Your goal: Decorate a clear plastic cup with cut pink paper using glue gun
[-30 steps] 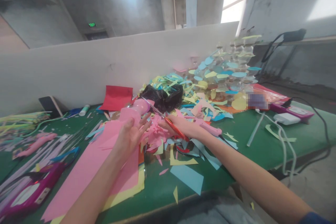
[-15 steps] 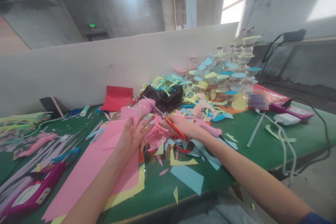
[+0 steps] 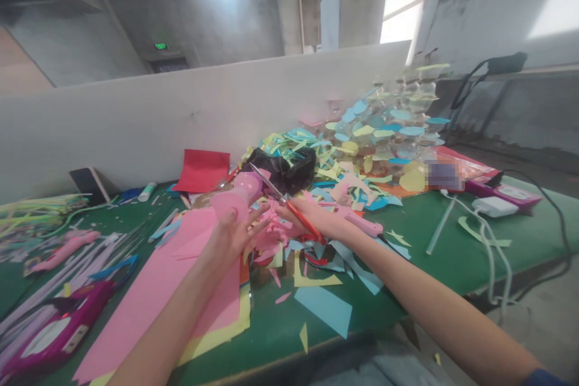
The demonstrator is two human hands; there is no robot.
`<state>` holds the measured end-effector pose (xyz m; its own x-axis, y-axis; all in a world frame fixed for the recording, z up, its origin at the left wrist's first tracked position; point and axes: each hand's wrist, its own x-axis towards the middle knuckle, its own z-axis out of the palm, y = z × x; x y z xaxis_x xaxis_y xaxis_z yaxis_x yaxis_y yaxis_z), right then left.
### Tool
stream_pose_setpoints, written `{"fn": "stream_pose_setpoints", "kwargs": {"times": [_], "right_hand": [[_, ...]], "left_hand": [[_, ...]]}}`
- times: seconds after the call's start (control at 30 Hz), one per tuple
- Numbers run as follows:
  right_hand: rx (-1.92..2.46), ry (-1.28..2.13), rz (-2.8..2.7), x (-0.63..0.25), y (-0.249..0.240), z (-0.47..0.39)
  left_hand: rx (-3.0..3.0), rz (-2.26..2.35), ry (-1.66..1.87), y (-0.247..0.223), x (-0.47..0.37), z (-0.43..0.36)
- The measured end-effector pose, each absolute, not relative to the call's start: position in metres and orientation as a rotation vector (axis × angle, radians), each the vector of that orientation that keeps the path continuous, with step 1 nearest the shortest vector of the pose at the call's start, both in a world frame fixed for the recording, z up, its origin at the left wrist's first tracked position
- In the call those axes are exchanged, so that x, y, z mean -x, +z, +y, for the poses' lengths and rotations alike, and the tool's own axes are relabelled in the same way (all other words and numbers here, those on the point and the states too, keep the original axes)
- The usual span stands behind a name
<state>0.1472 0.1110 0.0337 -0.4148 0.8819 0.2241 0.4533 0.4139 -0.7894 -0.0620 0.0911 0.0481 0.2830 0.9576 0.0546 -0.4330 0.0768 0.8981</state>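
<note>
A pink translucent object with a rounded middle (image 3: pixel 246 186) is held by my left hand (image 3: pixel 230 235), its thumb pressed against the near end and the other fingers spread beneath it. My right hand (image 3: pixel 312 217) grips red-handled scissors (image 3: pixel 303 220), whose blades point up and to the left, just right of the pink object. Under my left forearm lie large pink sheets (image 3: pixel 154 289) over yellow ones. Pink scraps (image 3: pixel 271 232) are heaped between my hands, and a black plastic bag (image 3: pixel 289 172) sits behind them.
Clear bottles with blue and yellow paper discs (image 3: pixel 398 126) stand at the back right. A pink glue gun (image 3: pixel 362 221) lies beside my right forearm, another (image 3: pixel 67 250) at the left. A magenta device (image 3: pixel 63 325) is front left; a white adapter (image 3: pixel 494 205) with cables lies right.
The pink object has turned in my left hand, its wider near end now tilted toward me. My left thumb has shifted onto it. My right hand and the scissors have barely moved.
</note>
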Motion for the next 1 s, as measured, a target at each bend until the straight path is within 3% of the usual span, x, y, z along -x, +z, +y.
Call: {"fn": "stream_pose_setpoints", "kwargs": {"times": [0.7,1.0], "right_hand": [[1.283,0.809,-1.959,-0.1467,0.0348,0.1117],[1.447,0.808,-1.854,-0.1511,0.0377,0.1128]], "left_hand": [[-0.958,0.785,1.203,0.0462,0.0594,0.0934],[-1.259,1.104,1.381,0.0431,0.0547,0.0990]]}}
